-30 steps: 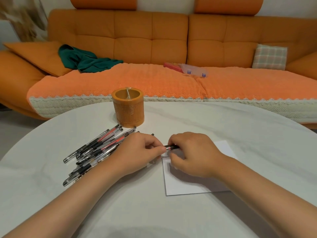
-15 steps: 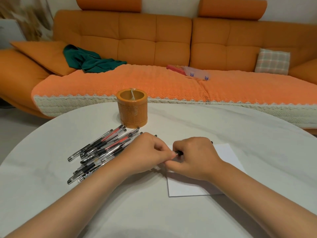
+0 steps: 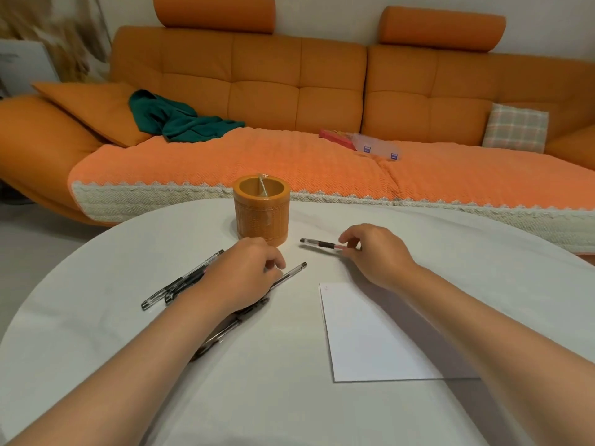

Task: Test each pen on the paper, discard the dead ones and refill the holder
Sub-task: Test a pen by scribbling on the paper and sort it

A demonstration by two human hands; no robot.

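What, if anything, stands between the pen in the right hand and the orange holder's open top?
Nothing visible does. The right hand pinches the pen, whose free end points toward the holder across bare table. The left hand is over the loose pens, nearer the camera, off that line. The holder's mouth is open.

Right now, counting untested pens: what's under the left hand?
Pens poke out both sides of the left hand; the hand hides how many lie beneath.
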